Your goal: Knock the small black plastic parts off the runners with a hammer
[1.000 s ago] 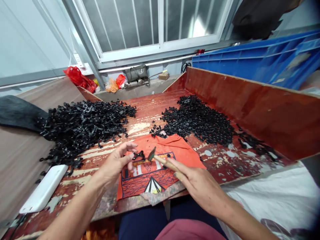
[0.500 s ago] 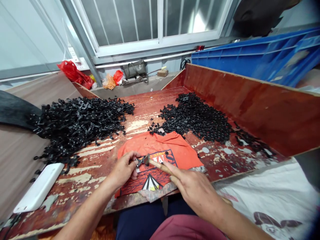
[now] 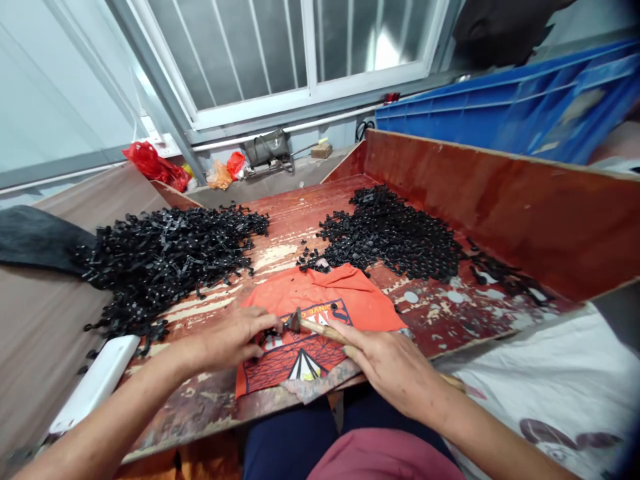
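Observation:
Over an orange printed cloth (image 3: 305,287), my left hand (image 3: 233,337) is closed with its fingers bent round a small black part (image 3: 271,331), mostly hidden beneath the fingertips. My right hand (image 3: 395,363) grips the wooden handle of a small hammer (image 3: 323,329). The dark metal head points toward my left fingertips, close by the black part. A large heap of black parts (image 3: 175,250) lies on the left of the worn red table (image 3: 273,253). Another pile of small black pieces (image 3: 395,233) spreads beyond the cloth on the right.
A white power bank-like block (image 3: 97,383) lies at the left edge. Red-brown boards (image 3: 500,200) wall the table's right side, with a blue crate (image 3: 490,113) behind. Plastic bags (image 3: 155,167) and a grey-green case (image 3: 266,148) are at the back. A white sack (image 3: 545,373) sits at right.
My left hand has shifted left and turned flatter, its fingers covering more of the black part. The hammer stays over the cloth in my right hand. The view has tilted slightly.

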